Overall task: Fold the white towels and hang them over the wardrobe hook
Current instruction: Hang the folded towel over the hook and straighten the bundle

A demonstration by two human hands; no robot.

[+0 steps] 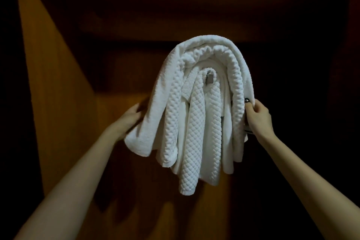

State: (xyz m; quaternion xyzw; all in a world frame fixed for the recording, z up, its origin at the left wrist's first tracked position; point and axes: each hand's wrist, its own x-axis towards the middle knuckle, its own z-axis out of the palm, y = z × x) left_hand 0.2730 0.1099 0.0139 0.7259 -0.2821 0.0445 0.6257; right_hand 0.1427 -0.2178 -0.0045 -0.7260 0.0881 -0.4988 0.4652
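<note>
Here, the towels (200, 122) hang doubled over the metal hook (209, 79) at the back of the wardrobe (58, 103). Several layers nest one inside the next, the smooth one arched over the outside and the quilted ones within. The hook's tip shows through the middle of the bundle, so the weight appears to sit on it and not in your hands. That is likely why you hold only the outer edges: you are steadying and evening the drape, not carrying it.

Your right hand (258, 116) is at the right edge of the bundle, about halfway down the hanging length, with thumb and curled fingers pinching the border of the outer layer. Your left hand (129, 120) lies against the left flap at much the same height, thumb on top and fingers behind the cloth. It is blurred and partly hidden, so I cannot tell whether it grips the flap or merely rests on it. The hands are well apart, one on each side, with the whole bundle between them and the hook above.

The left flap flares outward and ends higher than the long quilted tail in the centre, so the drape is uneven. I judge the hanging nearly done. What remains is to level the sides gently, since a hard tug on one side could drag the layers off the hook.
</note>
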